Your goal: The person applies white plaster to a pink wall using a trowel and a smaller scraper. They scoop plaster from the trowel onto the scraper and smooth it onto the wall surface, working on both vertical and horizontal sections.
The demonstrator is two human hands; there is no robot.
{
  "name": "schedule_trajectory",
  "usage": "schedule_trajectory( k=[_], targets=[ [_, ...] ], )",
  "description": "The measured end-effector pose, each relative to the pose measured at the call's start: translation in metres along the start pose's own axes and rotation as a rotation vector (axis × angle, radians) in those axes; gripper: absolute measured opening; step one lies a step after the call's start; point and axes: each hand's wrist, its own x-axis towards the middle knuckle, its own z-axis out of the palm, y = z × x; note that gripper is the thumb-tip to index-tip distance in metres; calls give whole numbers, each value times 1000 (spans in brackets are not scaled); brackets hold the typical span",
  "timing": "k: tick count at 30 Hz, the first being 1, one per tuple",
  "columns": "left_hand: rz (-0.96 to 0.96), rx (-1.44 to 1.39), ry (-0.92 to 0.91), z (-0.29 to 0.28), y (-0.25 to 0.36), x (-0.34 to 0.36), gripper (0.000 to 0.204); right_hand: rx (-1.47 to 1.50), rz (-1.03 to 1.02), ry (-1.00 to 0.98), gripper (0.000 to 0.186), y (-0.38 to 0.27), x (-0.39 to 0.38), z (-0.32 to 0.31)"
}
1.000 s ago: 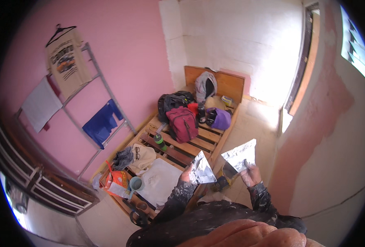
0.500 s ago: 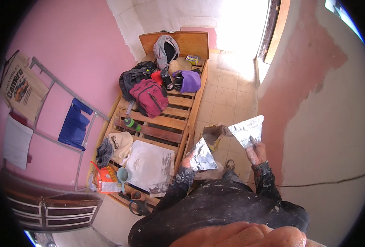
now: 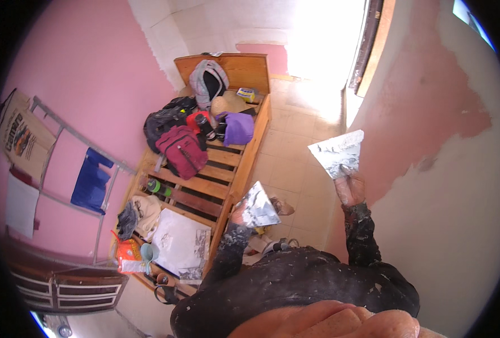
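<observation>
My right hand is closed on a broad, wedge-shaped metal putty knife, held up near the right-hand wall. White paste lies along its wide far edge. My left hand grips a second wide putty knife, its blade smeared with white and tilted toward the right, close to the bed's side. The two blades are apart. Both handles are mostly hidden by my fingers and the blades. On the right, the wall carries a smooth pale coat beside a bare pinkish area.
To the left stands a slatted wooden bed frame bearing backpacks, a maroon bag, a purple bag, a bottle and a white board. Behind my left blade a partly hidden sack sits on the tiled floor. Cloths hang from a metal frame.
My right hand has raised its putty knife farther forward, and paste now shows along its edge. My left hand has shifted left and slightly up. The view has turned, and the sack is more hidden.
</observation>
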Motion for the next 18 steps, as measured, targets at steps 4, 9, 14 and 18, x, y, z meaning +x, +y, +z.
schedule_trajectory(
  k=[4,9,14,18],
  targets=[
    [60,-57,200,-25,-8,10,48,88,103,179,36,-4,20,-19],
    [38,-87,198,-40,-24,39,49,22,149,95,36,-11,56,-37],
    [57,-52,127,-43,-30,159,48,89,165,117,41,-32,157,-67],
    [109,-45,169,-26,0,279,51,25,175,138,41,-37,274,-88]
  ],
)
